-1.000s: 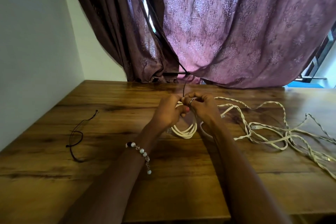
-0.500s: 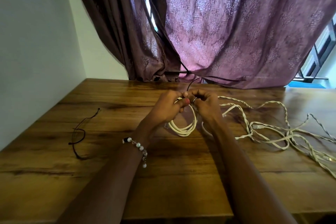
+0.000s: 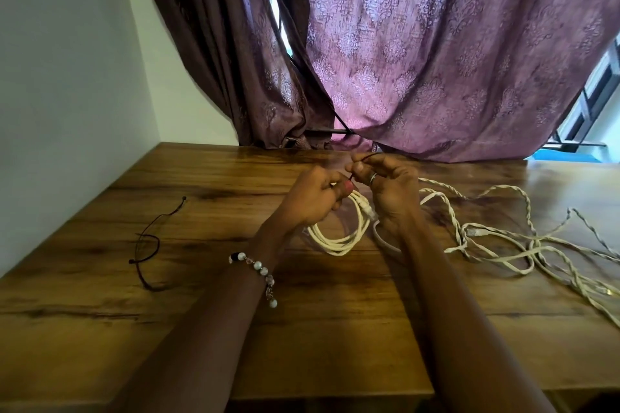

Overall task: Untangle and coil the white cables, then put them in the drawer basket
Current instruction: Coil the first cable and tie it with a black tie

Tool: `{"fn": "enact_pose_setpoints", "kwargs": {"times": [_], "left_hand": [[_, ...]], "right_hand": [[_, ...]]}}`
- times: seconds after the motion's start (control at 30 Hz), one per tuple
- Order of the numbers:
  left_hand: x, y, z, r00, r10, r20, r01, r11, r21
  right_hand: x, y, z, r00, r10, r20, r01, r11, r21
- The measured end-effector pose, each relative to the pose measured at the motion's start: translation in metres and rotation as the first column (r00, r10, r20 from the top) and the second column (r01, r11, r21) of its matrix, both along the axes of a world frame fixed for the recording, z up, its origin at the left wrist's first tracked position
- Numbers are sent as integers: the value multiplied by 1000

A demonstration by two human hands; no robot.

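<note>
A coil of white cable (image 3: 339, 235) hangs over the wooden table (image 3: 201, 295), its lower loops near the tabletop. My left hand (image 3: 312, 198) grips the top of the coil. My right hand (image 3: 385, 188) pinches a thin dark tie (image 3: 364, 159) at the coil's top, right beside my left fingertips. A tangle of twisted white cables (image 3: 496, 241) spreads across the table to the right, one strand running under my right wrist. No drawer basket is in view.
A second thin dark tie (image 3: 152, 238) lies on the table's left side. A white wall stands to the left. Purple patterned curtains (image 3: 402, 60) hang behind the table's far edge. The near table edge lies under my forearms.
The dark tie, which looped out to the right half a second ago, is now pulled in short between my fingertips. Both hands stay together at the coil's top.
</note>
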State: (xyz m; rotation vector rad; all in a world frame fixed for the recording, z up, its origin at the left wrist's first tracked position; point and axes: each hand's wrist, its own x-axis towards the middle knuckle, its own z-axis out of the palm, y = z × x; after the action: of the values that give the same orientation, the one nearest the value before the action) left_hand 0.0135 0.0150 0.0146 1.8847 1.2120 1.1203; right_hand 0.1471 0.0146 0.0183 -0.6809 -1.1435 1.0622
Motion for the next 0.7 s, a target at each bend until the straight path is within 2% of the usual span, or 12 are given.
{"fn": "enact_pose_setpoints", "kwargs": {"times": [0.1,0.2,0.33,0.43,0.57,0.7], "left_hand": [[0,3,-4,998,59,30,-60,998,32],[1,4,-6,996,73,48,-76,995,62],[14,-1,-7,991,96,-97,-70,966,250],[28,-6,-6,984,139,-112,-98,945,310],[42,-10,-9,968,228,-101,-194,944,266],[49,-12,-6,950,313,7,-308,930,200]], "right_hand": [[0,1,3,972,133,-193,-141,990,-30],[-4,2,9,951,147,-271,-157,987,-15],[-2,5,12,925,91,-370,-102,995,-11],[7,13,12,936,51,-349,-55,998,-2],[10,18,10,957,-56,-286,60,998,7],[9,20,9,951,-117,-288,124,992,6]]}}
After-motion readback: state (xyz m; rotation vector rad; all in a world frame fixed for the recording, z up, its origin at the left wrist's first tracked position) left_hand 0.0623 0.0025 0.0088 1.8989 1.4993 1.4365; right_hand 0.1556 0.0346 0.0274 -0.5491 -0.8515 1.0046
